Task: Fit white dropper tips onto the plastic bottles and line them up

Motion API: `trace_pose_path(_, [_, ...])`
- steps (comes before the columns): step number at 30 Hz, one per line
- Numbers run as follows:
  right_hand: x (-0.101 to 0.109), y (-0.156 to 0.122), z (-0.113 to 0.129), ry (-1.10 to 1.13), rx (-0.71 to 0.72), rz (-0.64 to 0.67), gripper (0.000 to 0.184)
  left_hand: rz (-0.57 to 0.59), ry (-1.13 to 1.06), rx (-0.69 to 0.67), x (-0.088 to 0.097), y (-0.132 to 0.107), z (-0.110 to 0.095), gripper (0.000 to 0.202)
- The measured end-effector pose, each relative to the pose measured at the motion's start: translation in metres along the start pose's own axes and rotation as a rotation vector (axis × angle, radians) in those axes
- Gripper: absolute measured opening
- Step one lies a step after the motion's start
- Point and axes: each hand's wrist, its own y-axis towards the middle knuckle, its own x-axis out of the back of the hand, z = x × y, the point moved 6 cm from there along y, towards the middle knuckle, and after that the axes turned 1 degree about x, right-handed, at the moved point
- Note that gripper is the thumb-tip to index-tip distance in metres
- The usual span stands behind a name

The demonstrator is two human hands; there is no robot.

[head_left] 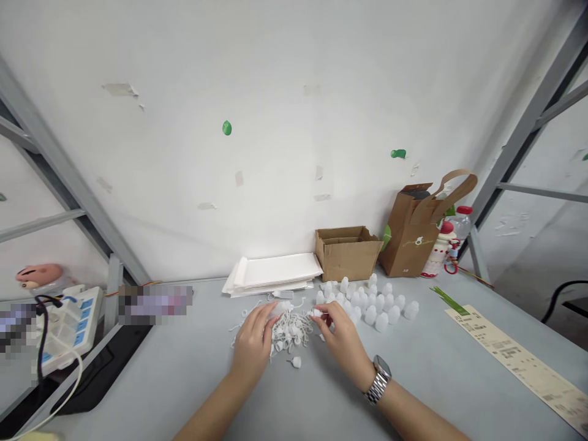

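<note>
A heap of small white plastic caps with thin straps lies on the grey table in front of me. My left hand rests on the heap's left side, fingers curled over the pieces. My right hand, with a metal watch on the wrist, pinches one small white piece between thumb and fingertips at the heap's right edge. Just right of it stands a cluster of several small white bottles. A single cap lies apart, nearer to me.
A stack of white sheets, an open cardboard box and a brown paper bag line the wall. A printed paper strip lies at the right. A power strip with cables sits on the left.
</note>
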Motion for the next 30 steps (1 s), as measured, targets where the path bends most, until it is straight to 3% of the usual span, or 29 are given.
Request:
trace_pose_path(9, [-0.019,-0.007,0.007,-0.189,0.101,0.16,0.015,0.013,-0.028,-0.034,0.0,-0.001,-0.006,0.026])
trace_pose_path(13, [-0.014,-0.007,0.009,-0.142,0.087,0.132,0.014,0.024,-0.026,-0.027,-0.002,-0.002,-0.004,0.026])
trace_pose_path(18, [-0.001,-0.005,0.004,-0.018,-0.028,-0.003,0.031,0.083,-0.053,-0.092,-0.005,-0.003,-0.009,0.026])
trace_pose_path(20, [0.001,-0.003,0.008,-0.027,-0.007,0.014,0.033,0.127,-0.085,-0.134,-0.007,-0.003,-0.013,0.028])
trace_pose_path(24, [-0.003,-0.005,0.019,-0.111,0.086,0.103,0.016,0.157,-0.12,-0.2,-0.008,-0.004,-0.02,0.03])
trace_pose_path(30, [-0.009,-0.009,0.023,-0.162,0.187,0.086,0.027,0.159,-0.1,-0.261,-0.007,-0.002,-0.024,0.029])
